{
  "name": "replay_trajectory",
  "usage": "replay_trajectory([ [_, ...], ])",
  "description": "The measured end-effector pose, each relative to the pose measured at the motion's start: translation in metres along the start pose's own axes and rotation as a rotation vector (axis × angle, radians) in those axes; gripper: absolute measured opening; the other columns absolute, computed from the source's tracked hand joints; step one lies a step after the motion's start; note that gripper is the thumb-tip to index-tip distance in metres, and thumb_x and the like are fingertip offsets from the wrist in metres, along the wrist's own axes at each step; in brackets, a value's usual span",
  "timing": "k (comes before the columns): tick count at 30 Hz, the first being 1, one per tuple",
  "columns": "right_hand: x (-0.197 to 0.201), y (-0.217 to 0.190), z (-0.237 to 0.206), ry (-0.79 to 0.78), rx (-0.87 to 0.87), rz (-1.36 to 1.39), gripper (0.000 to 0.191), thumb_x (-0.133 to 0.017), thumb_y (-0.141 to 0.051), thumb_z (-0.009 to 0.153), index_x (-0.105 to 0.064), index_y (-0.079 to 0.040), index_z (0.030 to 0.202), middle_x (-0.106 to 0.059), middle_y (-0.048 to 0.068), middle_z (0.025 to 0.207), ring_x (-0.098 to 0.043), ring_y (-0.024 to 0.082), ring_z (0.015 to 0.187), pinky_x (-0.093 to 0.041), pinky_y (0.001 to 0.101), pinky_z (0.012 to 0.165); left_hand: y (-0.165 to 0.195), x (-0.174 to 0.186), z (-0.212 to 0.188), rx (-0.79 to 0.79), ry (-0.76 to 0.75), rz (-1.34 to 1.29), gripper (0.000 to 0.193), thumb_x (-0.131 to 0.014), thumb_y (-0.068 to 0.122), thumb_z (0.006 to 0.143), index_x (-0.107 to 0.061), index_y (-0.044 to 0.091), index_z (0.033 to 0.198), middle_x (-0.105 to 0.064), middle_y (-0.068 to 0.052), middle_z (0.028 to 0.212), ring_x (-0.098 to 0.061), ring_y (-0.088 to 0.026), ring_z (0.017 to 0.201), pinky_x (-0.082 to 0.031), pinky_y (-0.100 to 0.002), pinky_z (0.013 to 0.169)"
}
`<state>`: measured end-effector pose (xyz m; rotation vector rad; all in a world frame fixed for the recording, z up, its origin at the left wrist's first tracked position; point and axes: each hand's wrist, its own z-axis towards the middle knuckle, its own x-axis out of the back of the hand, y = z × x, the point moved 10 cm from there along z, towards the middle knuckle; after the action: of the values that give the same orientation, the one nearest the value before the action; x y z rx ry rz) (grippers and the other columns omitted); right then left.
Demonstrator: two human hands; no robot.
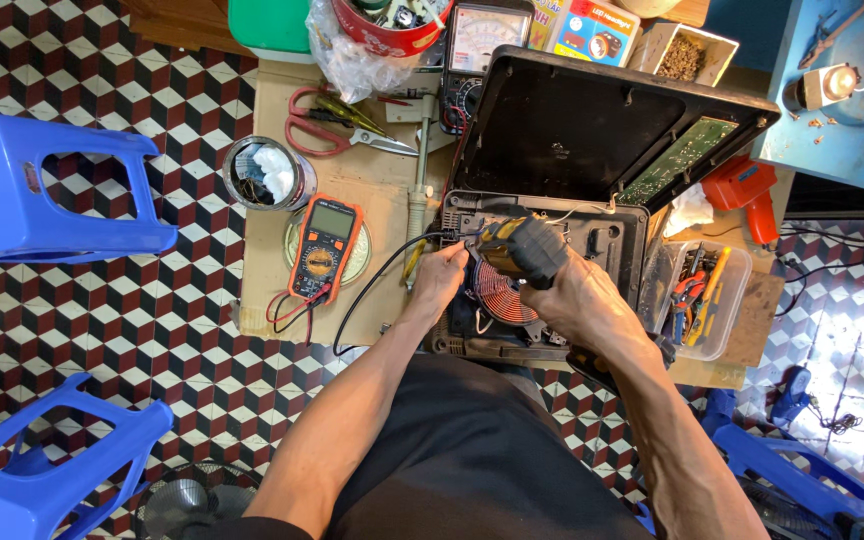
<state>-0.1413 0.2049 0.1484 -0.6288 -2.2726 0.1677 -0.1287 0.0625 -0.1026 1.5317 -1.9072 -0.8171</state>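
The right hand's [577,300] fingers clamp a black-and-yellow power driver [524,250] tip-down over the opened cooker base [542,275] mid-tabletop, while left hand [439,280] fingers pinch closed at its left edge, steadying it, lid [592,125] propped behind.

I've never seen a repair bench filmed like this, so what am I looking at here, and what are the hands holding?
The single picture comes from a camera on the person's head, looking down at their own arms. The right hand grips a black and yellow power tool over an opened appliance with a copper coil inside. The left hand pinches something small near a black cable; what it is, I cannot tell. On the wooden board lie an orange meter, red-handled scissors and a tin can. Blue plastic stools stand alongside.
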Motion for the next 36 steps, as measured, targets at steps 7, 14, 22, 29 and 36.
replay_trajectory([
  [7,-0.006,0.009,0.004,0.026,-0.003,-0.025,0.03,-0.068,-0.021,0.085,-0.063,-0.002,0.107,-0.071,0.016,0.083,-0.07,0.026,0.075,-0.059,0.0431,0.076,0.002,0.001,0.0,-0.018,-0.031,0.064,0.047,-0.058,0.026,0.098,-0.061,0.009,0.141,-0.061,-0.002,0.064,-0.055,-0.009,0.057,-0.048,-0.031,0.056],
  [14,-0.004,0.0,-0.001,0.063,0.029,-0.041,0.035,-0.07,-0.024,0.085,-0.062,-0.001,0.11,-0.072,0.019,0.084,-0.072,0.03,0.079,-0.058,0.0455,0.08,0.005,0.0,-0.005,-0.004,-0.069,0.05,0.046,-0.058,0.022,0.096,-0.062,0.008,0.14,-0.065,-0.003,0.071,-0.059,-0.009,0.06,-0.049,-0.03,0.057],
  [22,0.009,-0.001,0.002,0.046,0.063,-0.061,0.047,-0.072,-0.024,0.08,-0.06,-0.01,0.123,-0.074,0.018,0.093,-0.074,0.032,0.084,-0.058,0.0465,0.08,-0.035,-0.001,-0.04,0.098,-0.121,-0.43,0.041,-0.048,0.001,0.09,-0.06,-0.006,0.129,-0.068,-0.013,0.106,-0.067,-0.016,0.087,-0.058,-0.028,0.078],
  [29,0.024,0.001,0.004,0.089,0.321,-0.179,0.067,-0.079,-0.026,0.075,-0.055,-0.019,0.138,-0.075,0.016,0.102,-0.071,0.033,0.094,-0.056,0.0463,0.084,-0.049,-0.009,-0.085,0.112,-0.031,-0.802,0.031,-0.058,-0.001,0.096,-0.053,-0.008,0.126,-0.069,-0.016,0.117,-0.07,-0.022,0.11,-0.056,-0.034,0.105],
  [36,0.029,0.02,0.024,-0.118,0.521,-0.759,0.071,-0.079,-0.026,0.081,-0.053,-0.041,0.145,-0.075,0.008,0.113,-0.072,0.028,0.099,-0.059,0.0423,0.09,-0.059,-0.049,-0.153,0.144,0.088,-0.896,0.03,-0.068,0.02,0.095,-0.063,-0.002,0.115,-0.074,-0.013,0.106,-0.074,-0.019,0.096,-0.061,-0.03,0.089],
])
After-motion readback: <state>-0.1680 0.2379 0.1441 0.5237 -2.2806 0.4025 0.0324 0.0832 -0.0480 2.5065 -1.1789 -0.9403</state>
